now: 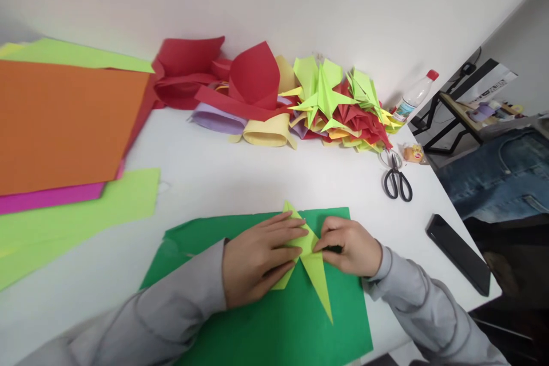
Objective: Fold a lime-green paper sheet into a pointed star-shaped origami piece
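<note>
A folded piece of yellow-green paper [317, 280] with long pointed flaps lies on a dark green sheet [274, 331]. My left hand [266, 257] rests flat on its left part, fingers stretched out and pressing it down. From the right, my right hand [349, 245] pinches the paper's right edge between thumb and forefinger, the other fingers curled. One narrow point of the paper reaches down toward me, and another sticks out above my left fingertips. The part under my left hand is hidden.
Orange sheets [64, 126] and lime sheets [124, 200] are stacked at left. Along the wall lie red paper shapes [255, 80] and folded green paper stars [326, 94]. Scissors [397, 180], a bottle [414, 97], a small wrapped snack [413, 153] and a black phone [458, 254] are at right.
</note>
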`<action>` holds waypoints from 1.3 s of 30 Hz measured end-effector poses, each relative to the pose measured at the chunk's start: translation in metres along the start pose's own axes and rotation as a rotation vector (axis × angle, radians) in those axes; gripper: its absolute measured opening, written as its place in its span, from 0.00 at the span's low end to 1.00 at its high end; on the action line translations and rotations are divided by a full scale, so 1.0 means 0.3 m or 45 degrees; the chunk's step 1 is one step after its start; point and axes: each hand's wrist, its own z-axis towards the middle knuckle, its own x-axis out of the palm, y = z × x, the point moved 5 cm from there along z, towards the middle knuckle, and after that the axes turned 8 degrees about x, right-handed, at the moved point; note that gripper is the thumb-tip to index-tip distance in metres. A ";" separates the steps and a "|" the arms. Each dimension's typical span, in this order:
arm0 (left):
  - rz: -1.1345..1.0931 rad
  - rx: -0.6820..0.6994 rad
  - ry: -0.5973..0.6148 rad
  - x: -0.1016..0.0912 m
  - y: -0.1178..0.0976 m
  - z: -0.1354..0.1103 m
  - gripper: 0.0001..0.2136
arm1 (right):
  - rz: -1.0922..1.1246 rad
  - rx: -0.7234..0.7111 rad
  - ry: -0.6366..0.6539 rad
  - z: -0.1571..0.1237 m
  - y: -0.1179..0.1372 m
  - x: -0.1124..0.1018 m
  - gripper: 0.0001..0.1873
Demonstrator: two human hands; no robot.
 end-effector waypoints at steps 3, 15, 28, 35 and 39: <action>0.031 -0.007 -0.003 -0.017 -0.001 0.011 0.10 | -0.017 0.055 -0.048 0.000 0.009 -0.006 0.05; -0.060 0.002 0.025 -0.030 0.000 0.020 0.12 | -0.207 0.178 -0.212 0.017 -0.027 -0.007 0.04; 0.411 -0.069 0.200 -0.023 0.000 -0.010 0.16 | -0.192 0.246 -0.249 0.001 0.025 0.009 0.13; 0.065 -0.237 -0.112 0.003 -0.011 -0.006 0.13 | -0.279 0.194 -0.420 -0.009 0.022 0.016 0.13; 0.177 -0.174 -0.166 0.032 -0.022 -0.002 0.14 | -0.367 0.012 -0.535 -0.017 0.043 0.011 0.15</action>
